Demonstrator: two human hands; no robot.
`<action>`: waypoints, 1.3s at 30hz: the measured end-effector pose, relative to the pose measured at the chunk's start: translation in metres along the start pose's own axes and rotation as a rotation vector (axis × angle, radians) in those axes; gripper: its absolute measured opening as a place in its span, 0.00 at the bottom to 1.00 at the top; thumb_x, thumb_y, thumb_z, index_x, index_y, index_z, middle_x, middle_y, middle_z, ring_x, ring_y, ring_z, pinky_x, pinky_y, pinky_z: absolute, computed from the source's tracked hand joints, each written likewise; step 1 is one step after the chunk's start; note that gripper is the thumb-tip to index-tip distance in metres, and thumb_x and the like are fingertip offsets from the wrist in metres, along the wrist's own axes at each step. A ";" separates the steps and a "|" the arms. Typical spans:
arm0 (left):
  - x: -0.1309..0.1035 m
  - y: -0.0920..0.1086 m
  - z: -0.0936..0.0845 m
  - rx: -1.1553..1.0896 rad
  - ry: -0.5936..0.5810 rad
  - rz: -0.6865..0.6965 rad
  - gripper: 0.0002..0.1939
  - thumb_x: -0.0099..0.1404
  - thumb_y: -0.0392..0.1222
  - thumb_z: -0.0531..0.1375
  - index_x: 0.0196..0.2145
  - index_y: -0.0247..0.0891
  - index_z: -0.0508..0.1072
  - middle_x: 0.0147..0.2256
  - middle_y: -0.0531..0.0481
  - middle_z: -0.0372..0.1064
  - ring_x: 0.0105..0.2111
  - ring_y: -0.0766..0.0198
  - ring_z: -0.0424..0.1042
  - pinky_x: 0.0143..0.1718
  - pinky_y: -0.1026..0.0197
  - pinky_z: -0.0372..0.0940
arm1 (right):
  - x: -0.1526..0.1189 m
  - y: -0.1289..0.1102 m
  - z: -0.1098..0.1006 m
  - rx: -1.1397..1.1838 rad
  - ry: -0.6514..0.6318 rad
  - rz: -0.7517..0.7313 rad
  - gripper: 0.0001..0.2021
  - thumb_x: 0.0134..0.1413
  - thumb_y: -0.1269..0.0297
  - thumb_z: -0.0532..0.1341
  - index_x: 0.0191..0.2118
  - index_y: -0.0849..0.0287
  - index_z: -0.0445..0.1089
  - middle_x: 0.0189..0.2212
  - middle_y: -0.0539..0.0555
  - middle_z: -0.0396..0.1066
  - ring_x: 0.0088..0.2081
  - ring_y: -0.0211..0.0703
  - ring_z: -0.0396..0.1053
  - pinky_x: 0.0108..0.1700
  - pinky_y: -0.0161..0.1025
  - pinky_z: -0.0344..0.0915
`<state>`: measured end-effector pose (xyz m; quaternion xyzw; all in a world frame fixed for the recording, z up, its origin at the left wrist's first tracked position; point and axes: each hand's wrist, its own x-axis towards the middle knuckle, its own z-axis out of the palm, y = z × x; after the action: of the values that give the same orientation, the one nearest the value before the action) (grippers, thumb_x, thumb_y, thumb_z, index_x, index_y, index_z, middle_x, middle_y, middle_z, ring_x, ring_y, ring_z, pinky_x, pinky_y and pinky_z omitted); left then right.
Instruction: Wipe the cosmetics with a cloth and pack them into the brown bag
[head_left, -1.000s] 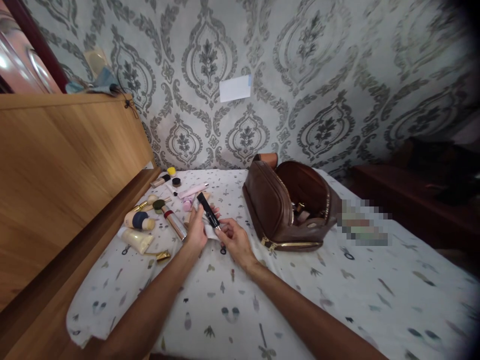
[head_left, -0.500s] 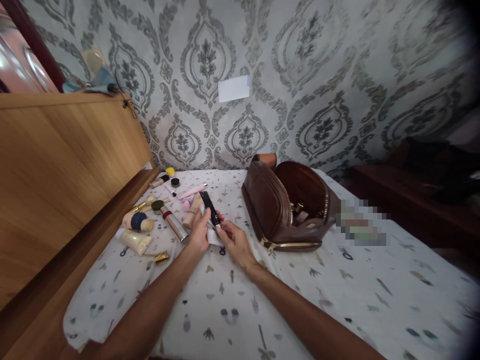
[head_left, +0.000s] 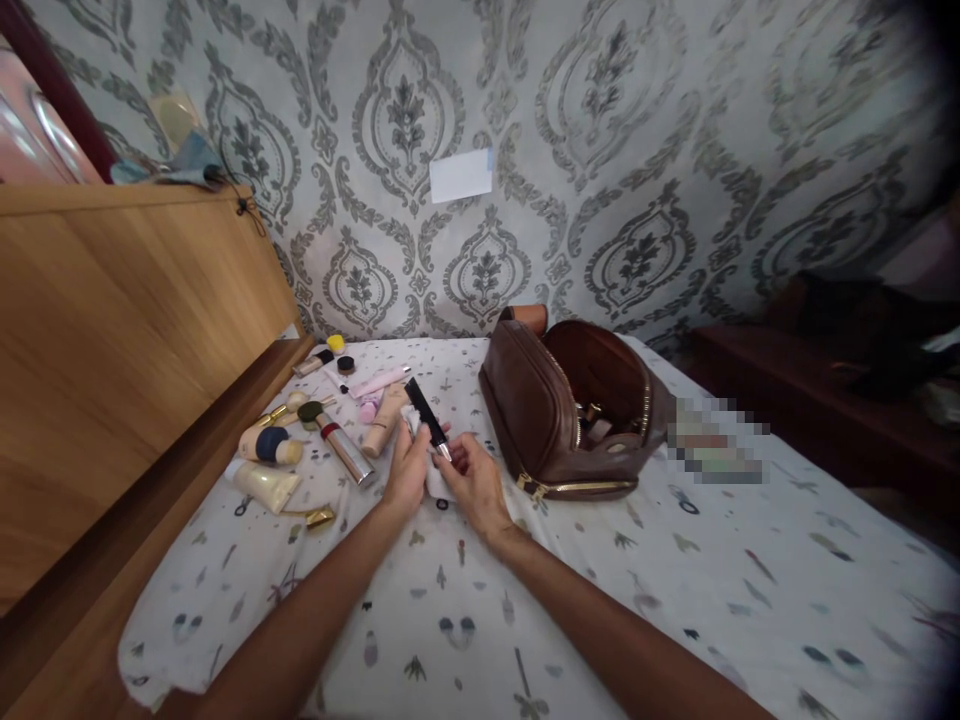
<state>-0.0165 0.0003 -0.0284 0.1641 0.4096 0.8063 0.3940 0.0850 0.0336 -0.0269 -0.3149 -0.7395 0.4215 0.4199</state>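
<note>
In my right hand [head_left: 474, 482] I pinch the silver end of a slim black cosmetic tube [head_left: 424, 405], which points up and to the left. My left hand [head_left: 407, 472] is closed on a crumpled white tissue [head_left: 436, 482], part of which hangs between the hands. The left fingertips lie close against the black tube. Just beyond the left hand lies a beige tube [head_left: 386, 420]. A silver cylinder with a red band [head_left: 349, 452] rests to its left.
A brown leather bag [head_left: 525, 410] stands unzipped on the right, small items inside. Leftward lie a cream tube [head_left: 266, 485], a navy-banded bottle [head_left: 270, 445], a pink tube [head_left: 379, 381] and a yellow-lidded jar [head_left: 335, 344]. A wooden panel [head_left: 142, 330] borders the left; patterned wall behind.
My hands have drawn slightly apart, and more of the white tissue shows between them. The black tube has shifted a little within the fingers. The whole view has moved slightly.
</note>
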 end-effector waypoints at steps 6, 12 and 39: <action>0.013 0.029 0.001 -0.067 0.145 0.050 0.19 0.63 0.41 0.63 0.52 0.43 0.68 0.37 0.48 0.79 0.41 0.59 0.78 0.47 0.55 0.70 | -0.006 -0.002 0.001 -0.073 -0.090 -0.038 0.06 0.54 0.60 0.59 0.30 0.55 0.64 0.23 0.47 0.67 0.24 0.38 0.62 0.28 0.33 0.57; 0.010 0.031 0.003 -0.095 0.174 0.058 0.20 0.60 0.45 0.66 0.49 0.44 0.67 0.38 0.50 0.78 0.38 0.61 0.78 0.44 0.57 0.71 | -0.008 -0.006 0.001 -0.140 -0.108 -0.072 0.06 0.54 0.61 0.58 0.29 0.55 0.63 0.23 0.47 0.66 0.24 0.38 0.61 0.28 0.34 0.56; -0.007 0.026 0.009 0.435 -0.153 0.226 0.07 0.58 0.44 0.65 0.33 0.39 0.76 0.36 0.50 0.74 0.39 0.62 0.71 0.41 0.65 0.64 | -0.005 -0.003 -0.002 -0.066 0.002 -0.100 0.05 0.55 0.62 0.58 0.32 0.57 0.65 0.27 0.49 0.68 0.27 0.40 0.65 0.31 0.35 0.60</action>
<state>-0.0194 -0.0097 -0.0024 0.3504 0.5212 0.7234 0.2866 0.0888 0.0296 -0.0256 -0.2919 -0.7673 0.3752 0.4306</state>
